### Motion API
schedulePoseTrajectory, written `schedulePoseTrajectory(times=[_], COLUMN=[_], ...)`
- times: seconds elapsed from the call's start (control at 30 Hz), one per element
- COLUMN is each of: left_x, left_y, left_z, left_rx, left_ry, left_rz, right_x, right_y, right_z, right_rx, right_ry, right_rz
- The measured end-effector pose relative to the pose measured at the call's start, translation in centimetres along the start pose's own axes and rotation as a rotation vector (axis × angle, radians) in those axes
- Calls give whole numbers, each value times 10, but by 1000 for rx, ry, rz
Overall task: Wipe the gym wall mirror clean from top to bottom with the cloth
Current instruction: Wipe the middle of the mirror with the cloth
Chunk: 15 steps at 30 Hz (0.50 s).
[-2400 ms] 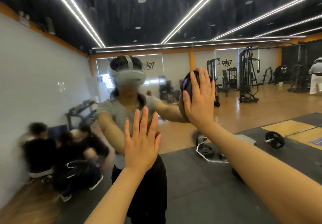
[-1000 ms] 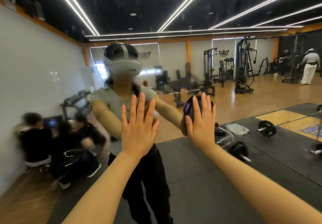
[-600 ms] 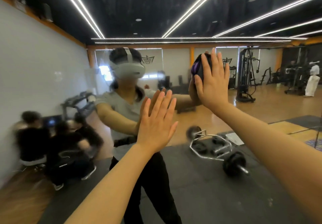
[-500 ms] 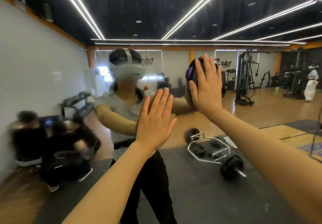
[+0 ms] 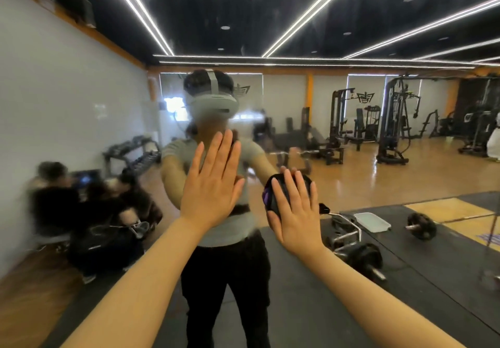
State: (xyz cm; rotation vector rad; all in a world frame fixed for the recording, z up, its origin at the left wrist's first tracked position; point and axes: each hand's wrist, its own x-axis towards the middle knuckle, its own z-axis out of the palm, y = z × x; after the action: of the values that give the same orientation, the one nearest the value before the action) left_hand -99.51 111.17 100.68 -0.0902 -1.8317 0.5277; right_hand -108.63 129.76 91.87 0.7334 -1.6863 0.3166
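No readable text, numbers or brand names anywhere. Only sign-like marks: a dark winged logo emblem (image 5: 365, 97) on the white back wall reflected in the mirror (image 5: 405, 36), no letters legible; a second similar emblem (image 5: 242, 89) just right of the reflected headset, partly hidden and blurred; purple markings on the yellow floor panel (image 5: 487, 237) at the right edge, too blurred to read.

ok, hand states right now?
Left hand: open, flat on the wall mirror.
Right hand: open, fingers straight, pressing the dark purple-edged cloth.
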Motion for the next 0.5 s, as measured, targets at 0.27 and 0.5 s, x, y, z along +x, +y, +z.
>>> schedulePoseTrajectory(times=[0.27,0.5], left_x=[0,-1], left_y=[0,-1], left_z=[3,5], left_rx=[44,52], left_ry=[22,24], left_rz=[1,5], right_x=[93,155], right_y=[26,48], right_z=[-24,-38], right_rx=[72,88], right_ry=[67,159], right_rz=[54,70])
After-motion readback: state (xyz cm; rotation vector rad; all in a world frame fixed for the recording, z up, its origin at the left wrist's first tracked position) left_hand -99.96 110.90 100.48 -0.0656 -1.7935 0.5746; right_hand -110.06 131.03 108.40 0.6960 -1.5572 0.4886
